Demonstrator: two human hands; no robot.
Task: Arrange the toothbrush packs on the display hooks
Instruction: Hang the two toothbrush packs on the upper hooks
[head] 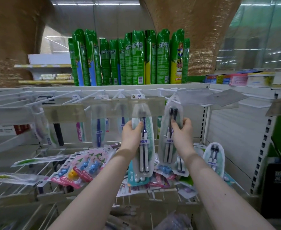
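Left hand (130, 135), right hand (182, 135) holding toothbrush packs (147, 146), clear strip (153, 105) before hooks (93, 95)

Two hands — left (131, 133), right (183, 132) — two gripped toothbrush packs (146, 152), about twelve spray cans (138, 58).

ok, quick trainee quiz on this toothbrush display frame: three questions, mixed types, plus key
1. True or false: the left hand holds nothing.
2. The spray cans are mostly: A red, B green, C white?
3. Fill in: the right pack, gripped by the right hand, has ____ bristles.
Key: 1 false, it grips the left pack; 2 B; 3 black.
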